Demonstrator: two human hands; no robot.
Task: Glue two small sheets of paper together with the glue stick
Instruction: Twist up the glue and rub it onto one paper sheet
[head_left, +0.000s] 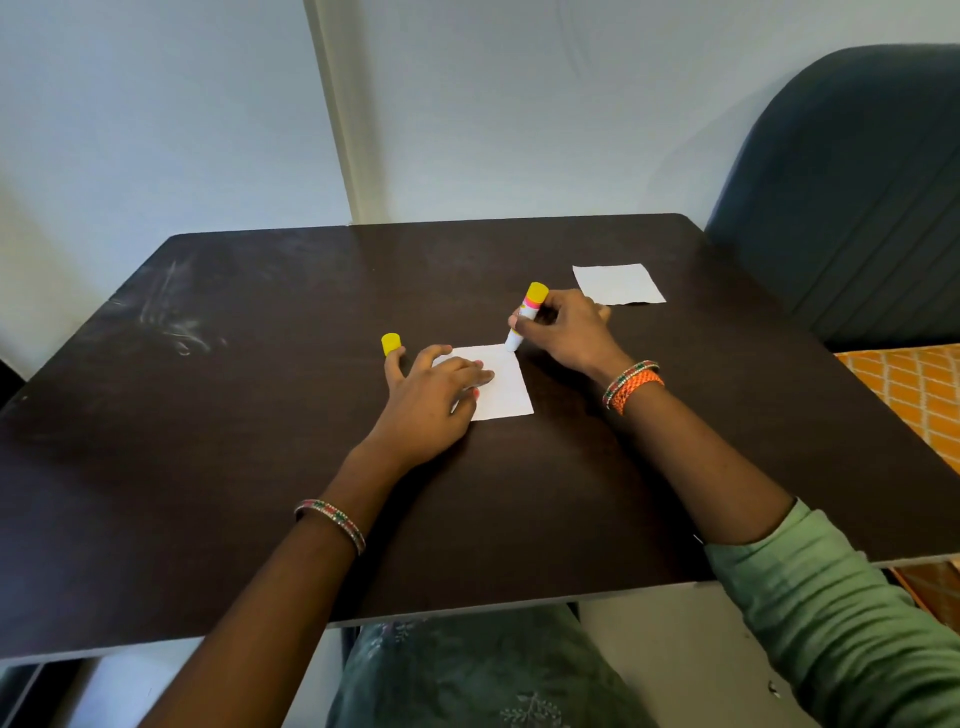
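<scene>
Single head-worn wide-angle cam, looking forward and down over the dark table (208, 415) from the near edge, with both forearms entering from the bottom of frame and the wearer's lap visible under the table edge. Close range: the left hand (431, 395) and right hand (566, 332) sit about mid-frame, and the far table edge, the wall (156, 130) and a chair back (857, 182) at upper right fill the top. No second view, so no overlap; wide lens bows the table edges.

The person is wearing a pale green ribbed sleeve (831, 597), orange and beaded bangles (631, 385) on the right wrist, and a thin beaded bangle (332, 522) on the left.
</scene>
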